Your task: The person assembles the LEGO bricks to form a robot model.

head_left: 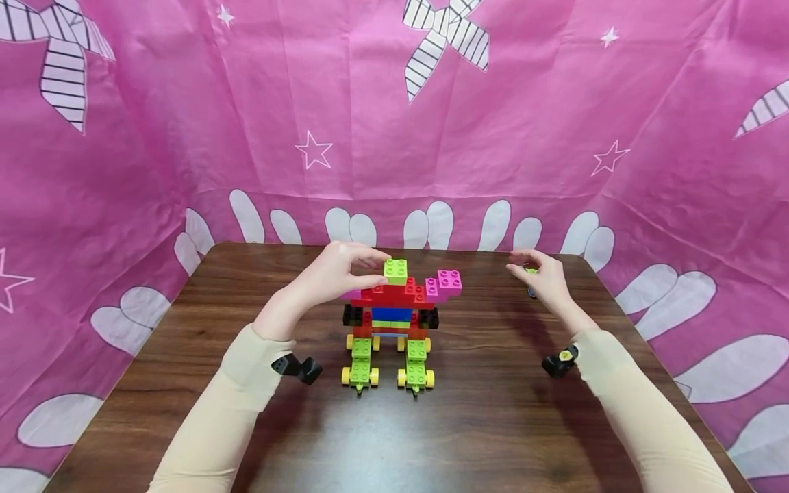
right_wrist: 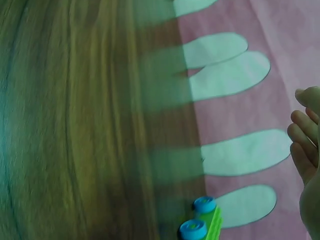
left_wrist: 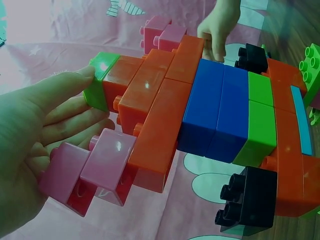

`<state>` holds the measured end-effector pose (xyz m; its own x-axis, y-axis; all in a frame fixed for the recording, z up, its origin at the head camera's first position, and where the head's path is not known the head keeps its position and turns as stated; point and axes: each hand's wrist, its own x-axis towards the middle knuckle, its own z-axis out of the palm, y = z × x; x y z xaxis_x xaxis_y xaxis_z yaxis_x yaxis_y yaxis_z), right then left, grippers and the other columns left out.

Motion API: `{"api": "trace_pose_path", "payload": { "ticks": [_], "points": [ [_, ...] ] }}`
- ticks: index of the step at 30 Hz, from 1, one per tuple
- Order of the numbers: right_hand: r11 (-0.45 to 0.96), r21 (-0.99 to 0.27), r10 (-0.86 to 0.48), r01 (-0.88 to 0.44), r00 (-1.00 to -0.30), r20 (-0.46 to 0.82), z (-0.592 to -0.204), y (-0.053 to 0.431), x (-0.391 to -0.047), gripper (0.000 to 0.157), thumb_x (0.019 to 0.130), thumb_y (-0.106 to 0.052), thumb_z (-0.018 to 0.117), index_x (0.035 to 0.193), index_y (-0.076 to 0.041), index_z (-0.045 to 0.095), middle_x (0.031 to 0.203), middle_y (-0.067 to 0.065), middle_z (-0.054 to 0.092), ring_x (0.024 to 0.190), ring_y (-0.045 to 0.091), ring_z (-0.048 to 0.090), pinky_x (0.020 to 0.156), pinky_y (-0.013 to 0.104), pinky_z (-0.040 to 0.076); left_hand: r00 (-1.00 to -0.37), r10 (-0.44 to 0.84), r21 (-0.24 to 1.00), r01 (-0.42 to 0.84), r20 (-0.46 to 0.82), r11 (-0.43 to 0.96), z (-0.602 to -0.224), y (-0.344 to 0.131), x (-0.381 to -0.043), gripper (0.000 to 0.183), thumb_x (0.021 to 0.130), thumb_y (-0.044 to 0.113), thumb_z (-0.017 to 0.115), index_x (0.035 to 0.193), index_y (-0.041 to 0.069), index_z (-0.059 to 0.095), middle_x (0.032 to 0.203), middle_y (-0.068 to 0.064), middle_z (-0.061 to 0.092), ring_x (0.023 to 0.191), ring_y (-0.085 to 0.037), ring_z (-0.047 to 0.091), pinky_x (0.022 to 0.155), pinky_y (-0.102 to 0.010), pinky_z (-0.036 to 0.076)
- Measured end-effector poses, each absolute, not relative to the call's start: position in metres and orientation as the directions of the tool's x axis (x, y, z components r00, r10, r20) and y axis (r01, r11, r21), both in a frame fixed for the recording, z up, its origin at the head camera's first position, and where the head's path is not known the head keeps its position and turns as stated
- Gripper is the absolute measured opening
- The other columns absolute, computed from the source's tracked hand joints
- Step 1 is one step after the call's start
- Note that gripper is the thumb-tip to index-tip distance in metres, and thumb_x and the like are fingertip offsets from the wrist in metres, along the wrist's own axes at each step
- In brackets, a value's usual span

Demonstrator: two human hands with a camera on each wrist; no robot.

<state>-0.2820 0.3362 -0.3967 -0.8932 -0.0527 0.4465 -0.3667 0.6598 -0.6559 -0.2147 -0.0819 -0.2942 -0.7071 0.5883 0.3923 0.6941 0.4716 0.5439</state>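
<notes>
A toy-brick figure [head_left: 391, 315] stands upright on the table, with red, blue and green bricks in its body. Its feet are two green wheeled bases [head_left: 360, 370] with yellow wheels. Pink bricks [left_wrist: 107, 160] form stepped arms at the sides, and a black brick [left_wrist: 250, 200] sticks out lower down. At the top, my left hand [head_left: 335, 270] pinches the lime-green brick [head_left: 396, 272] between thumb and fingers. Off to the right, my right hand [head_left: 542, 277] hangs above the table holding nothing, fingers loosely bent. Partly behind it sits a green wheeled brick [right_wrist: 215, 225] with blue wheels.
The brown wooden table [head_left: 493, 411] ends at a pink curtain [head_left: 382, 103] printed with stars, bows and white ovals, which wraps the back and both sides. A black wrist camera [head_left: 298, 370] sits on the left sleeve, another camera [head_left: 559, 363] on the right.
</notes>
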Motion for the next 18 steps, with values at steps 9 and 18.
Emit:
{"api": "trace_pose_path", "payload": {
  "ticks": [9, 18],
  "points": [
    [0.69, -0.649, -0.029, -0.32, -0.908, 0.417, -0.408, 0.351, -0.287, 0.037, 0.087, -0.024, 0.072, 0.116, -0.003, 0.066, 0.108, 0.021, 0.069, 0.085, 0.003, 0.061, 0.071, 0.002, 0.042, -0.711, 0.583, 0.536, 0.692, 0.392, 0.483, -0.296, -0.083, -0.216, 0.039, 0.081, 0.02, 0.078, 0.116, 0.004, 0.069, 0.106, -0.008, 0.073, 0.093, -0.019, 0.069, 0.084, -0.035, 0.055],
    [0.72, -0.631, -0.019, -0.289, -0.917, 0.398, -0.421, 0.358, -0.293, 0.038, 0.087, -0.022, 0.073, 0.117, 0.0, 0.064, 0.11, 0.021, 0.068, 0.095, 0.031, 0.062, 0.078, 0.018, 0.048, -0.714, 0.58, 0.549, 0.688, 0.393, 0.475, -0.298, -0.084, -0.217, 0.038, 0.081, 0.019, 0.078, 0.116, 0.003, 0.069, 0.105, -0.008, 0.073, 0.093, -0.019, 0.069, 0.085, -0.034, 0.055]
  ]
}}
